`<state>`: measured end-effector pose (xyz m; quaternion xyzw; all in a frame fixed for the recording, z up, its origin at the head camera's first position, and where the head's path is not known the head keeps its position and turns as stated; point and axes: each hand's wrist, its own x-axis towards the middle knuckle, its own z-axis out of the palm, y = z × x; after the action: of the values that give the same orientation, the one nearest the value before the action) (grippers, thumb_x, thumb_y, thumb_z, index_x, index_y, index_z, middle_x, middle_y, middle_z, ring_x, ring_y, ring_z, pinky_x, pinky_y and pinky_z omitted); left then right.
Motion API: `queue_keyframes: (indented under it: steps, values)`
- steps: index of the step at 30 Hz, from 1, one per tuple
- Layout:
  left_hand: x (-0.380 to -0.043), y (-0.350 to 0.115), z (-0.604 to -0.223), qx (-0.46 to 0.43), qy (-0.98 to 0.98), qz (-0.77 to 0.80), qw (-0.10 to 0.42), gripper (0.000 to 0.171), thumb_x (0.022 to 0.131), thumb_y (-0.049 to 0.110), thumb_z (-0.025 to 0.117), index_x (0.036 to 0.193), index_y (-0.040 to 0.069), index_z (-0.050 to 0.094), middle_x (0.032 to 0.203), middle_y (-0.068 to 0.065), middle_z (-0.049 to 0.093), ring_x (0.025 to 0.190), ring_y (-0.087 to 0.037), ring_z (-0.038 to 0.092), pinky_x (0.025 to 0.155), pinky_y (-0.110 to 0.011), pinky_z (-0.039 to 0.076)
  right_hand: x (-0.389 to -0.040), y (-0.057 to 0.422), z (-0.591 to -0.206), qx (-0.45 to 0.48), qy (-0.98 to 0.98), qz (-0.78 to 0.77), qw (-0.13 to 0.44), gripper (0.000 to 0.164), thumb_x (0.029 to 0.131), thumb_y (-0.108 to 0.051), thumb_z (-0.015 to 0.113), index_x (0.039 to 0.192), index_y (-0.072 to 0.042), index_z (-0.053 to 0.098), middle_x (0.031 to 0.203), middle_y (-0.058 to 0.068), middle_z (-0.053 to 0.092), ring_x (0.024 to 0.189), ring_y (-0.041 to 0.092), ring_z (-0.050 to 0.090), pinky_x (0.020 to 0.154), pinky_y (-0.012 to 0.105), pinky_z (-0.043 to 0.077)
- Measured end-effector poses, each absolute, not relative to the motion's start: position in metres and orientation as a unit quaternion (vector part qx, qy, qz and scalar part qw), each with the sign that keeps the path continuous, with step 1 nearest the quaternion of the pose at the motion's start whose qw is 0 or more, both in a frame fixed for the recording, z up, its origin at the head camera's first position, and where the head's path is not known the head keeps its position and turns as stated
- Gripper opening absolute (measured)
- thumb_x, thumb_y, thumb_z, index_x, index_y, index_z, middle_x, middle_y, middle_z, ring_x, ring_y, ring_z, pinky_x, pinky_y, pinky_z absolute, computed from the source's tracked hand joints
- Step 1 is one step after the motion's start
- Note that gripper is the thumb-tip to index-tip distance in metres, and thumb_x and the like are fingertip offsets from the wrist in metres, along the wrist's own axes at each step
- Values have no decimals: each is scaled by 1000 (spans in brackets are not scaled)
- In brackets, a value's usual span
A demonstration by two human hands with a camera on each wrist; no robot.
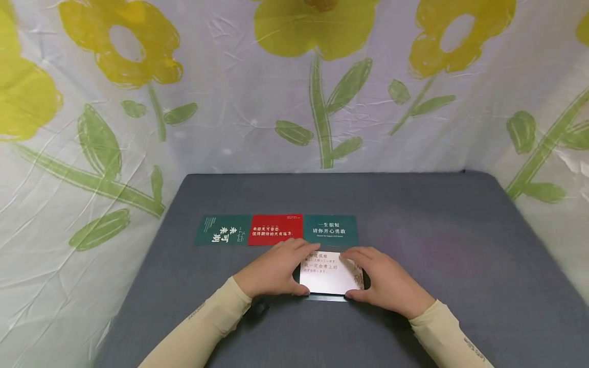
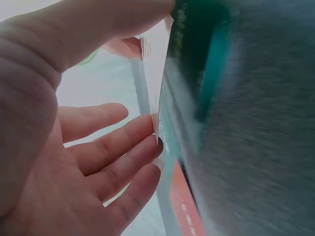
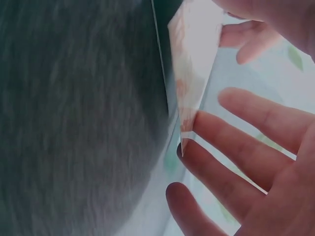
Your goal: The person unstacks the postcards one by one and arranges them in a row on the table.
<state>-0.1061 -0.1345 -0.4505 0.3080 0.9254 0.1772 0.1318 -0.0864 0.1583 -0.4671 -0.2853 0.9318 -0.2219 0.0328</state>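
A white printed card (image 1: pixel 322 273) with Chinese and Japanese text is held level between both hands, just above the table. My left hand (image 1: pixel 278 268) grips its left end, thumb at the near edge and fingers at the far edge. The right hand (image 1: pixel 388 278) holds the right end the same way. In the left wrist view the white card (image 2: pixel 155 73) appears edge-on, apart from a dark green surface (image 2: pixel 197 54) beneath it. The right wrist view shows fingertips (image 3: pixel 197 152) touching the card's far corner. Most of what lies under the card is hidden.
Behind the hands a row of cards lies on the grey table (image 1: pixel 414 220): a green card (image 1: pixel 221 230) at left, a red card (image 1: pixel 276 229) and a green card (image 1: pixel 330 229) at right. A small black object (image 1: pixel 259 306) sits by the left wrist. Flowered fabric (image 1: pixel 230 128) surrounds the table.
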Motion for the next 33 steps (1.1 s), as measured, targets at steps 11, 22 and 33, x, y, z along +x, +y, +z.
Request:
queue_keyframes:
  steps: [11,22,33]
  values:
    - [-151,-83,-445,330,920,163,137,104,76,47,95,165,19,46,157,-2,58,144,-21,54,121,-46,40,-111,206,-462,-264,935,-233,32,75,81,-30,96,147,-17,63,147,4,65,136,28,62,110,52,56]
    - [-193,-32,-453,335,920,152,132,101,84,49,90,167,16,41,159,-3,56,145,-21,52,122,-46,36,-149,251,-463,-238,937,-251,54,53,86,-21,92,132,-12,67,152,15,61,142,40,54,113,60,50]
    - [-220,-1,-462,331,918,167,138,101,87,51,88,168,16,39,160,-2,56,148,-20,50,121,-46,34,-173,279,-464,-204,933,-280,97,46,89,-17,88,128,-9,65,162,20,51,150,46,45,116,64,44]
